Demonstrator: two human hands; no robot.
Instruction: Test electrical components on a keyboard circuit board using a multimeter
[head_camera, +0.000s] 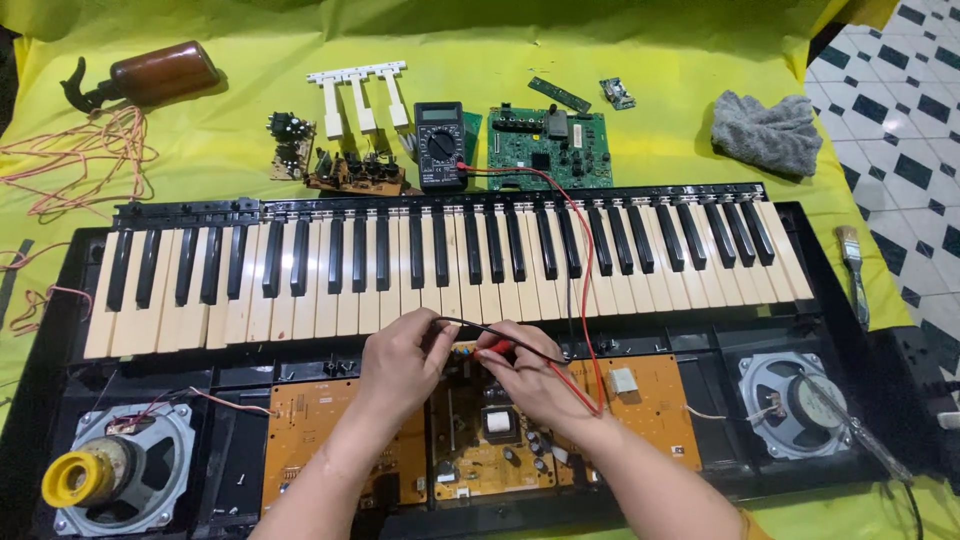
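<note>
We are pinching the black probe lead (455, 322) in our left hand (400, 362) and gripping the red-handled probe (497, 348) in our right hand (525, 375), both tips meeting over the central orange circuit board (490, 450) inside the opened black keyboard casing (840, 480). Red and black wires (585, 260) are crossing the white keys (330, 300) toward the black multimeter (440, 145). Grey speakers (790, 405) are flanking the boards.

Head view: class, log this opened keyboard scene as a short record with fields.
Left hand: holds black probe wire over the middle circuit board
Right hand: holds red probe on that board
Meter: behind the keys, on yellow cloth
Speakers: left speaker, right speaker
Loose items: grey rag, brush, brown bottle
</note>
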